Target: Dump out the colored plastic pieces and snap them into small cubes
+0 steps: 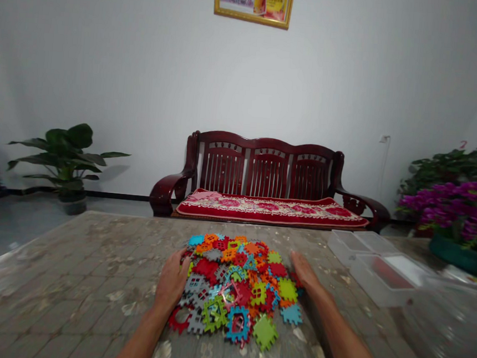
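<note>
On the tile-patterned table (89, 266), plastic pieces (243, 292) lie before a wooden bench (268, 170).

Open tabletop (67, 275) left of left hand (172, 279). Plastic pieces (243, 292) heaped between it and right hand (304, 271). Boxes (373, 283), flowerpot (461, 257) block far right.

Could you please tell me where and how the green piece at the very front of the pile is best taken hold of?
I'd pinch two opposite toothed edges of the green piece with the right hand, coming from the near right. It shows no window to hook, and its near edges stick out from the pile.
</note>
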